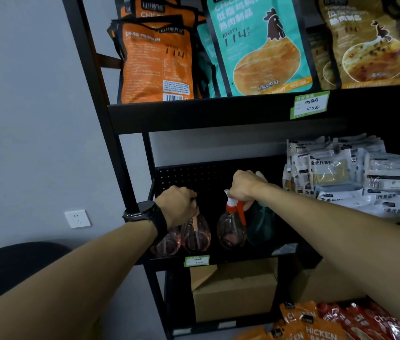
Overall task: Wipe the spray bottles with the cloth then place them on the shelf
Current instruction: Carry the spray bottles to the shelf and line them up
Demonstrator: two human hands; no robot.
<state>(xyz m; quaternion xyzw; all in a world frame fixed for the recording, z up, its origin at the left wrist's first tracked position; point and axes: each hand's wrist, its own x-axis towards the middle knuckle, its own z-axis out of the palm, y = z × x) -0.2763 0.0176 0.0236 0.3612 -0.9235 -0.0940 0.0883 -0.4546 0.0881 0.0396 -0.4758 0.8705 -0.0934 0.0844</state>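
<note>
Both hands reach into the middle tier of a black metal shelf (pixel 194 114) with a perforated back panel. The left hand (pixel 177 207), a dark watch (pixel 145 214) on its wrist, curls over the top of a clear pinkish, bulb-shaped spray bottle (pixel 195 235), hiding its head. The right hand (pixel 242 186) grips the red-and-white trigger head of a second pink bottle (pixel 231 229). Just right of it stands a translucent teal bottle (pixel 260 224), its top hidden by that hand. Another pink bottle (pixel 166 244) sits partly behind the left wrist. No cloth shows. Glossy snack pouches (pixel 260 45) fill the tier above; a cardboard box (pixel 233 288) sits below.
</note>
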